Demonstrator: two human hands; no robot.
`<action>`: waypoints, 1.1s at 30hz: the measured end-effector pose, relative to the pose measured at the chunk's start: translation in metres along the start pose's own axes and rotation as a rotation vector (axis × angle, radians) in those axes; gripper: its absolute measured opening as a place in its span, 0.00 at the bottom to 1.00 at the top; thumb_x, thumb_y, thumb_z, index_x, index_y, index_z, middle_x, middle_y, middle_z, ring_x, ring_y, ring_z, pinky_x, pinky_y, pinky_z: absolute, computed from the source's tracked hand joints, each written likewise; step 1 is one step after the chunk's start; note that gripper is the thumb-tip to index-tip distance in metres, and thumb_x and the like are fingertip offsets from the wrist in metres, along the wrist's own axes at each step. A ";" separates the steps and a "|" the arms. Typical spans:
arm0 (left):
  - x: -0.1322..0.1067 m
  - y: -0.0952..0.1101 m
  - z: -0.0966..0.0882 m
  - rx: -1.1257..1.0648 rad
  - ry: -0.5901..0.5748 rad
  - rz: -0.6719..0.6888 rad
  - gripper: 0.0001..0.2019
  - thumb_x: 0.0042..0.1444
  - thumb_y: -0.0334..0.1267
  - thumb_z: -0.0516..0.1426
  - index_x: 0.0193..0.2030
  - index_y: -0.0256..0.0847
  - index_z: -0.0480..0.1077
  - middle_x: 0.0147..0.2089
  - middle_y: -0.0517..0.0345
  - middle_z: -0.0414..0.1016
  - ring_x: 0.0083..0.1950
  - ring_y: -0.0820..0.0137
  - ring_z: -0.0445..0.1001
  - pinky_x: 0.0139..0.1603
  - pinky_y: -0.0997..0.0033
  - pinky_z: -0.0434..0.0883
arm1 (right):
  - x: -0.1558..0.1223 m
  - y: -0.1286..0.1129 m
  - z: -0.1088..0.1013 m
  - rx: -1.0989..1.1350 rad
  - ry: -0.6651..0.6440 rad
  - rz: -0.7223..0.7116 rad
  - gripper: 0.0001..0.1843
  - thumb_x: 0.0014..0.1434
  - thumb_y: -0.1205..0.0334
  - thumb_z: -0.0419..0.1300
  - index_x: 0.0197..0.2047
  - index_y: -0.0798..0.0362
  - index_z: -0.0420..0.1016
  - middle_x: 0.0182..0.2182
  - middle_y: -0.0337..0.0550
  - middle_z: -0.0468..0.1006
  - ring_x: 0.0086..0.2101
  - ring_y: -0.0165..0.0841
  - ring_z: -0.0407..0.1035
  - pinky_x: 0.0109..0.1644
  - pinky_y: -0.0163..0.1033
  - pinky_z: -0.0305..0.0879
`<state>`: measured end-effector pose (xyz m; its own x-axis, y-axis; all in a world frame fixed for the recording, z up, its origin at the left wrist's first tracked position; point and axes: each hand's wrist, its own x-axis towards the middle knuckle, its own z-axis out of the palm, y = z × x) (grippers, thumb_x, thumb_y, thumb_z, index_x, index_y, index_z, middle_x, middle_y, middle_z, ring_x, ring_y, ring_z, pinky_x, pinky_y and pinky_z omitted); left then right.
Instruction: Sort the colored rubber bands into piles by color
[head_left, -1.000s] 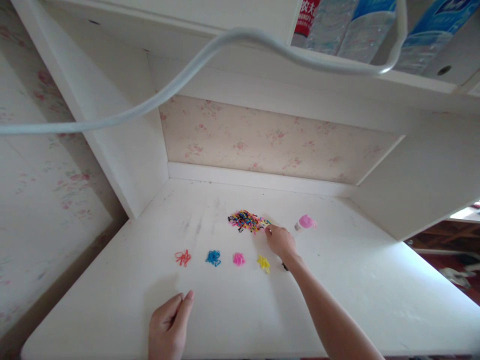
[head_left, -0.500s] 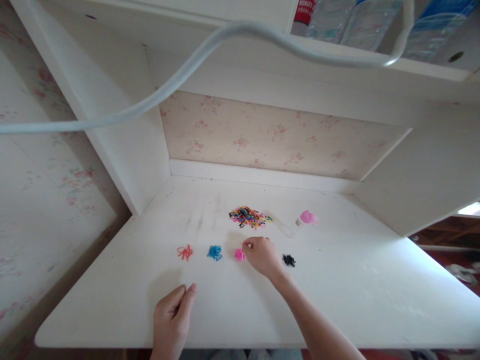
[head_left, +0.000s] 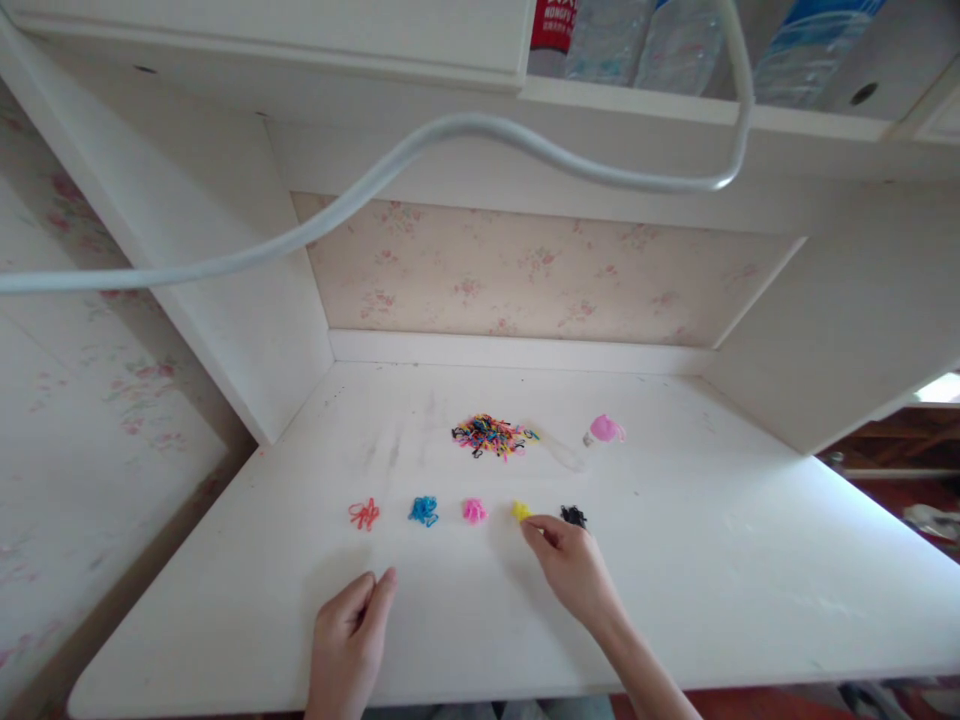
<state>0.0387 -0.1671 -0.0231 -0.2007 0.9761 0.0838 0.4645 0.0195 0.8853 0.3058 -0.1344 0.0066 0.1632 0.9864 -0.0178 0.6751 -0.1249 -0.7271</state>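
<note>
Yellow rubber bands (head_left: 520, 509) lie in a small pile on the white table (head_left: 750, 570), right at the fingertips of the right hand (head_left: 571, 568). Its thumb and pointing finger are pinched together, but I can't tell if a band is between them. The left hand (head_left: 349, 622) is curled up, thumb against the bent fingers; its inside is hidden. It is nearest the red bands (head_left: 365, 514). Blue bands (head_left: 424, 511) and pink bands (head_left: 475, 511) come next in the row, then the yellow ones, then black bands (head_left: 574, 516) just beside the right hand. Small gaps part the piles. Behind them sits a bigger mixed heap (head_left: 489, 436), in from the back edge, with a pink thing (head_left: 605, 428) to its right. Both arms cross the front edge. Wide white table top runs from the black pile to the right edge.
</note>
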 end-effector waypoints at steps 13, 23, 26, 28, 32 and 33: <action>0.064 0.121 0.100 0.586 -0.334 0.351 0.11 0.58 0.43 0.51 0.33 0.43 0.71 0.37 0.57 0.76 0.36 0.70 0.73 0.36 0.74 0.63 | -0.043 0.047 -0.016 0.135 0.098 0.002 0.23 0.60 0.45 0.50 0.40 0.53 0.79 0.19 0.38 0.73 0.20 0.29 0.64 0.26 0.30 0.59; 0.111 0.134 0.152 0.849 -0.351 0.358 0.13 0.59 0.37 0.49 0.45 0.37 0.72 0.47 0.45 0.73 0.45 0.62 0.75 0.43 0.66 0.69 | -0.039 0.052 -0.021 0.220 0.084 -0.021 0.23 0.61 0.46 0.50 0.39 0.53 0.79 0.22 0.39 0.75 0.21 0.29 0.64 0.25 0.30 0.57; 0.112 0.130 0.155 0.866 -0.342 0.374 0.14 0.60 0.33 0.47 0.46 0.36 0.71 0.48 0.44 0.72 0.43 0.62 0.75 0.42 0.65 0.70 | -0.039 0.052 -0.021 0.220 0.083 -0.020 0.23 0.61 0.46 0.50 0.40 0.54 0.79 0.21 0.39 0.75 0.21 0.29 0.63 0.25 0.30 0.56; 0.112 0.130 0.154 0.870 -0.338 0.383 0.14 0.60 0.31 0.46 0.45 0.36 0.72 0.47 0.44 0.72 0.42 0.63 0.76 0.41 0.66 0.70 | -0.039 0.053 -0.021 0.223 0.081 -0.021 0.24 0.61 0.46 0.50 0.41 0.54 0.79 0.22 0.39 0.75 0.21 0.29 0.62 0.25 0.31 0.56; 0.108 0.132 0.145 0.857 -0.311 0.392 0.14 0.63 0.32 0.44 0.45 0.37 0.71 0.48 0.46 0.71 0.42 0.65 0.75 0.40 0.67 0.69 | -0.041 0.056 -0.020 0.226 0.080 -0.022 0.23 0.61 0.46 0.50 0.41 0.54 0.79 0.22 0.39 0.75 0.21 0.29 0.62 0.25 0.31 0.55; 0.106 0.132 0.140 0.853 -0.300 0.388 0.15 0.64 0.34 0.44 0.45 0.38 0.70 0.48 0.47 0.71 0.42 0.65 0.75 0.40 0.68 0.69 | -0.041 0.056 -0.020 0.226 0.080 -0.022 0.23 0.61 0.45 0.50 0.41 0.54 0.79 0.22 0.39 0.75 0.21 0.29 0.62 0.25 0.31 0.55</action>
<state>0.1998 -0.0311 0.0387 0.2697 0.9600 0.0749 0.9425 -0.2791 0.1836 0.3514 -0.1839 -0.0196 0.2126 0.9760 0.0472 0.5022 -0.0677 -0.8621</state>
